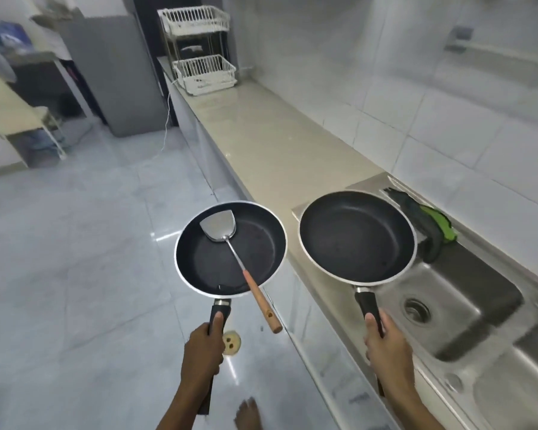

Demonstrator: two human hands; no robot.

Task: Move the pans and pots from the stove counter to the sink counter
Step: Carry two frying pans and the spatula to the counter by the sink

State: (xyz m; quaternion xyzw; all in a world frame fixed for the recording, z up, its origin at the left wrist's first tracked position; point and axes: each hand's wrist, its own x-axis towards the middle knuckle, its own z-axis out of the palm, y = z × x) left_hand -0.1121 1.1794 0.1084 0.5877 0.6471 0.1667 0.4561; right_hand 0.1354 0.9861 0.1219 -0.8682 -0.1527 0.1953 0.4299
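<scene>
Left grip [204, 342] is wrapped around the left pan [230, 248] handle, above the floor; right grip [385, 344] clasps the right pan [357, 236], over the surface's [277, 144] edge beside the sink [466, 305]. Both handles point toward the person, pans level.

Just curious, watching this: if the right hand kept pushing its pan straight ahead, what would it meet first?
Probably the dark-and-green cloth beyond the pan held by the right hand; depth is unclear.

Two black pans [230, 249] [357, 236], held level.

Both forearms extended forward; left hand [204, 346] and right hand [385, 344] each closed in a fist, thumbs laid on top.
</scene>
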